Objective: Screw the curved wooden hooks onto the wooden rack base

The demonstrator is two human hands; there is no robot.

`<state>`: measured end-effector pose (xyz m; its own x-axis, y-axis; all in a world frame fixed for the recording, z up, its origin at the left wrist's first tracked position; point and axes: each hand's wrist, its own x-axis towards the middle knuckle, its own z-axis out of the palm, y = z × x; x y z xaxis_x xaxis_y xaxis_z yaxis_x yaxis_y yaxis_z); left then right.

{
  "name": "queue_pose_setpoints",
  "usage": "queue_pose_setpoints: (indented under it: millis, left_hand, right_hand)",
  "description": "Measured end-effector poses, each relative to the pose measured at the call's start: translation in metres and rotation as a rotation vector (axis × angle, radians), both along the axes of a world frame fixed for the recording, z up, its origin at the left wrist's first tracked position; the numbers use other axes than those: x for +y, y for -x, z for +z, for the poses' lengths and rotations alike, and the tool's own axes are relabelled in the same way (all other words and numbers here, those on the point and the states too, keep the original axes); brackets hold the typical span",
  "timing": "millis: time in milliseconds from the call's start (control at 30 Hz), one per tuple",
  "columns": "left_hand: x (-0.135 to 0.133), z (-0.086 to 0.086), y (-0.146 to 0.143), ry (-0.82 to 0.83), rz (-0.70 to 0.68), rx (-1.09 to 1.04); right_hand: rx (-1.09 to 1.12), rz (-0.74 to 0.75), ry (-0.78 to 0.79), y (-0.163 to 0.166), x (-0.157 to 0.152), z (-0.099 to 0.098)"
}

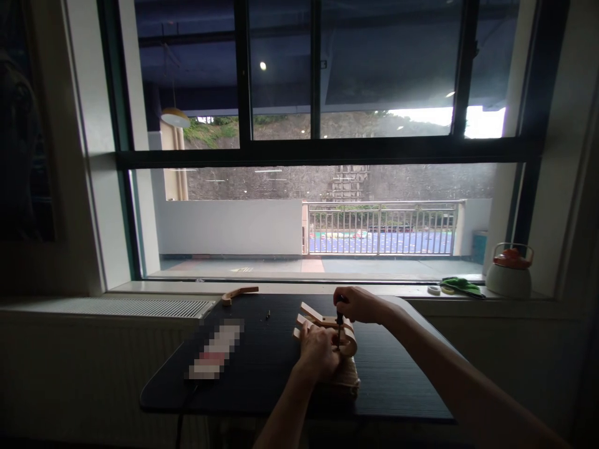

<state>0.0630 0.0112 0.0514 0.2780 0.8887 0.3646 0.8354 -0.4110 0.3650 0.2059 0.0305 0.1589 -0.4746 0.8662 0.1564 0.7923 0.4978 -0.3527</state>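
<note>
My right hand [353,304] is closed around the dark handle of a screwdriver [339,333], held upright with its shaft pointing down. The tip meets a light wooden piece with curved ends [349,342], near its right side. My left hand [321,349] grips this wooden assembly from the front, its fingers wrapped over the slats. Several flat wooden strips [309,310] stick out to the left of the hand. Beneath the assembly lies a woven or corrugated brownish block [346,378]. Whether a screw sits under the tip is too small to tell.
A separate curved wooden piece [239,293] lies at the dark table's [393,380] back left edge, with small dark screws [267,315] nearby. A blurred-out long item [218,352] with a cable is at left. A kettle [509,274] and green cloth [461,286] rest on the sill.
</note>
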Motion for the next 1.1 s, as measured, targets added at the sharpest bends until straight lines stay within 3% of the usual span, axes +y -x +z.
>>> queue_pose_setpoints:
  millis: [267,600,867,1000,1100]
  left_hand:
    - [0.002,-0.002,-0.003,-0.013,0.024,0.042]
    - [-0.005,0.001,-0.017,-0.083,0.153,0.072]
    - [-0.007,0.007,-0.016,0.021,0.090,0.014]
    - [-0.005,0.005,-0.017,0.046,0.114,-0.005]
    - [-0.004,0.003,-0.017,0.034,0.112,-0.012]
  right_hand:
    - [-0.026,-0.011,-0.081,0.004,-0.007,0.001]
    - [-0.074,-0.048,-0.149,0.007,-0.001,-0.004]
    - [-0.122,-0.096,-0.125,0.011,-0.001,0.000]
    - [-0.145,-0.021,-0.173,0.009,-0.002,0.009]
    - [-0.101,0.030,-0.124,0.007,-0.001,0.010]
